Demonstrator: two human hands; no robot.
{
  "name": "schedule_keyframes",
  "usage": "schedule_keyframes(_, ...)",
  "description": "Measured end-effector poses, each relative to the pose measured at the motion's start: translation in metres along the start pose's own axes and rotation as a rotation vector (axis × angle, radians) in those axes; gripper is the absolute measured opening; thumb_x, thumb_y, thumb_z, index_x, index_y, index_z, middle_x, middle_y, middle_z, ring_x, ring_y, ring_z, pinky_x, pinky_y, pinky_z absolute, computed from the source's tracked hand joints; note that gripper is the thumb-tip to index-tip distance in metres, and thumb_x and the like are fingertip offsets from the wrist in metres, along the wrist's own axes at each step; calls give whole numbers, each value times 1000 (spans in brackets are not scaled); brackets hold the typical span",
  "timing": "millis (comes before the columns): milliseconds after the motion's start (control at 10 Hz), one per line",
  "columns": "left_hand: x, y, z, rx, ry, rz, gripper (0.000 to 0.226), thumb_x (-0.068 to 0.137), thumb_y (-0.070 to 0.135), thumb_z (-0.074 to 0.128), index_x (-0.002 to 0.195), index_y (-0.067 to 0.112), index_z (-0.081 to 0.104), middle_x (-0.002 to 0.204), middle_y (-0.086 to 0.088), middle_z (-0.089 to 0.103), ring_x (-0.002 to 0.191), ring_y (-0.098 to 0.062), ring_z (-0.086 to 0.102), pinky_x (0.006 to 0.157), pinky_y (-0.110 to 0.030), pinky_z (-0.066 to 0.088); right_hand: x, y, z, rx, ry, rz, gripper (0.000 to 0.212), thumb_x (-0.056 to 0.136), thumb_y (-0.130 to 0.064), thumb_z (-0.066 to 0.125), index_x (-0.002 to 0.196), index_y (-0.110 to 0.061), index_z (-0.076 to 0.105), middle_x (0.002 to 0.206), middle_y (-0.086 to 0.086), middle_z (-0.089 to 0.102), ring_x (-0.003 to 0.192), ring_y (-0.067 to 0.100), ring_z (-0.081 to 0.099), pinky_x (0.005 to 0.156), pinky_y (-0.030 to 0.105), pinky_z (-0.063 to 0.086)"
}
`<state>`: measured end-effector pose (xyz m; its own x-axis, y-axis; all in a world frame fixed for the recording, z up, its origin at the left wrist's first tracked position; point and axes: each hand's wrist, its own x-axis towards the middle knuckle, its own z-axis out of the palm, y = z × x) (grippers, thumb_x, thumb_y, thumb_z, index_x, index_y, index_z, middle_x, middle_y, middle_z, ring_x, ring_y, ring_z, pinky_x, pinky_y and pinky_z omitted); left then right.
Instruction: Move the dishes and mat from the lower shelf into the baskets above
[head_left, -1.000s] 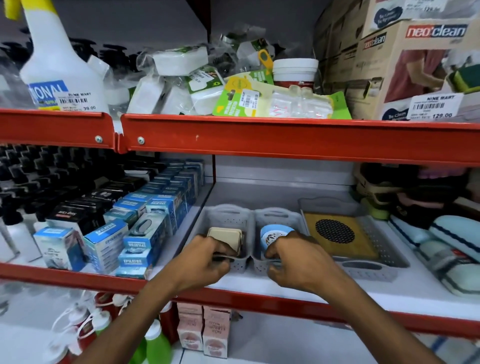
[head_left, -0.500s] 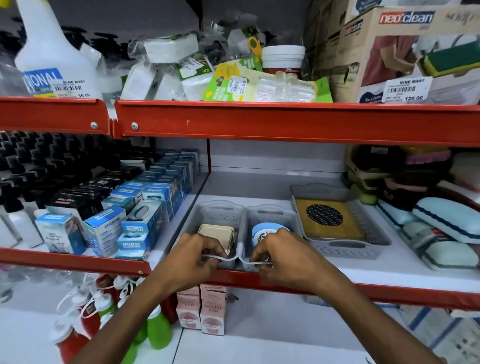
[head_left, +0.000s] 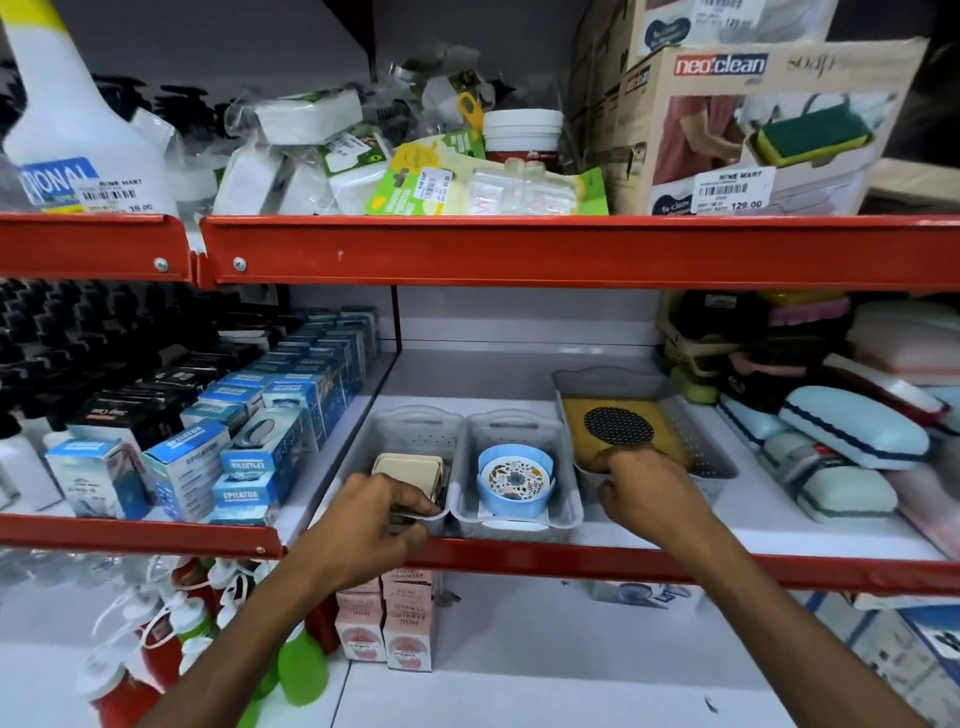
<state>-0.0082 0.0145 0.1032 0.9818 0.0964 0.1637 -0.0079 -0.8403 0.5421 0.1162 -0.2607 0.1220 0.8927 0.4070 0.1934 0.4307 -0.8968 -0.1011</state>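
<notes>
Three grey perforated baskets stand on the white middle shelf. The left basket (head_left: 415, 431) holds a stack of beige square dishes (head_left: 410, 467). In the middle basket (head_left: 514, 431) lies a blue bowl with a floral dish (head_left: 514, 480) inside. The wide right basket (head_left: 696, 441) holds a yellow mat with a black dotted circle (head_left: 623, 431). My left hand (head_left: 363, 525) grips the front rim of the left basket. My right hand (head_left: 644, 488) is closed on the front rim of the wide right basket.
Blue boxed goods (head_left: 260, 452) crowd the shelf on the left. Pale blue cases (head_left: 852, 426) lie on the right. A red shelf lip (head_left: 571, 249) runs above, with sponges, a spray bottle and a carton on it. Bottles (head_left: 301, 670) and small boxes stand on the lower shelf.
My right hand has left the middle basket's front rim and moved right to the wide basket's front rim. My left hand stays on the left basket. The camera has dipped slightly.
</notes>
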Motion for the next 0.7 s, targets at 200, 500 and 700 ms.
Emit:
schedule_keyframes(200, -1, 3, 1, 14, 15, -8, 36, 75, 33, 63, 107, 23, 76, 110, 10, 77, 100, 0, 69, 98, -29, 56, -11, 2, -4, 0, -12, -58, 20, 82, -6, 64, 88, -19, 77, 82, 7, 73, 75, 26, 67, 61, 28, 42)
schedule_keyframes(500, -1, 8, 0, 25, 13, -9, 33, 75, 32, 66, 104, 21, 77, 108, 7, 78, 98, -2, 69, 97, -30, 57, -25, 9, -5, -9, -91, -205, 14, 73, -9, 69, 80, -19, 75, 72, -2, 73, 65, 13, 68, 62, 37, 63)
schedule_keyframes(700, -1, 19, -2, 149, 102, 111, 32, 80, 28, 61, 109, 23, 75, 115, 9, 75, 102, 3, 62, 97, -17, 50, -36, 1, -22, 61, -7, -227, 15, 84, -26, 66, 94, -23, 75, 87, -3, 77, 76, 14, 70, 68, 35, 62)
